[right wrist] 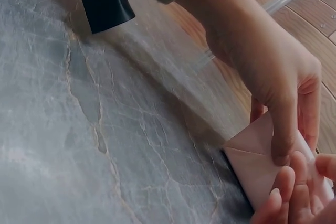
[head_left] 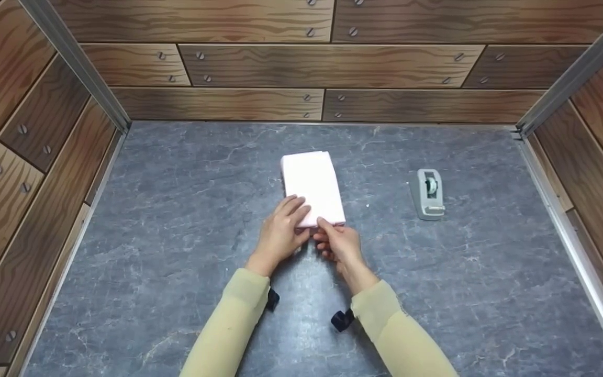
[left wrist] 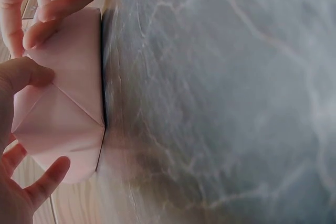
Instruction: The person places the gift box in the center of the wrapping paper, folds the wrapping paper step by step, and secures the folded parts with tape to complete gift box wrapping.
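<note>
A box wrapped in pale pink paper (head_left: 312, 183) lies on the grey surface, its top looking almost white in the head view. Triangular folds show on its near end in the left wrist view. My left hand (head_left: 280, 228) holds the near left corner, fingers over the top and thumb (left wrist: 31, 72) pressed on the folded end. At the near right corner, my right hand (head_left: 341, 243) pinches the edge, thumb on top and fingers curled at the end. In the right wrist view the left hand (right wrist: 268, 77) partly covers the folds.
A grey tape dispenser (head_left: 430, 196) holding a roll of tape stands to the right of the box. Wood-patterned walls (head_left: 259, 65) with metal edging enclose the marbled grey surface (head_left: 176, 209) at the back and sides. Black wrist cameras (head_left: 341, 320) hang at both sleeves.
</note>
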The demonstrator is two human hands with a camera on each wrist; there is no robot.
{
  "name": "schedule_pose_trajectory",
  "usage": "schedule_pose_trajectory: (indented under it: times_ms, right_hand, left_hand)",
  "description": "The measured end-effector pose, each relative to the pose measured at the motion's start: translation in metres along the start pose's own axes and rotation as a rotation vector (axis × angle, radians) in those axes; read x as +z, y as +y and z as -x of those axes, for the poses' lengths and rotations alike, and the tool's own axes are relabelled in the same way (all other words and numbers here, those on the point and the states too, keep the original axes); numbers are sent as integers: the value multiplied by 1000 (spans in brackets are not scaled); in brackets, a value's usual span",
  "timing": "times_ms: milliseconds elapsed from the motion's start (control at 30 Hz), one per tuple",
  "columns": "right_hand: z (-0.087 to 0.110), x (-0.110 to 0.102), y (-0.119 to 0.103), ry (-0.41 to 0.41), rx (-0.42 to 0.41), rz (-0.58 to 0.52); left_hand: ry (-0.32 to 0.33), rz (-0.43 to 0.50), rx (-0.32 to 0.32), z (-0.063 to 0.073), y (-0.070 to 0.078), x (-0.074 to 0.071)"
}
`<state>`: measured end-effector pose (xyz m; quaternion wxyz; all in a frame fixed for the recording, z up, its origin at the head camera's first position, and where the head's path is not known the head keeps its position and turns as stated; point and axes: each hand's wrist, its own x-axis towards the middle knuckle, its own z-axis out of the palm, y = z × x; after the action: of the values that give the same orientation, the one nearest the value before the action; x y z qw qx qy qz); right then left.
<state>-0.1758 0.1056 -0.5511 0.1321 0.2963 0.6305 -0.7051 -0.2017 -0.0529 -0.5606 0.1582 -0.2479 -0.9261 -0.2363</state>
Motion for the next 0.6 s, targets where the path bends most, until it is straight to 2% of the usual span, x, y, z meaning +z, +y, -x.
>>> schedule_pose_trajectory:
  times_ms: [133,267,600]
  right_hand:
    - [3,-5,1,-52,7,-39]
    - [4,-8,3,-99,-25,-52]
    - [2,-3,3,-40,-72,14]
  left_hand:
    - [-1,-1,0,0,0,0]
    - [-3,-7,-4,0,0,0]
    - [14,7,7,0,0,0]
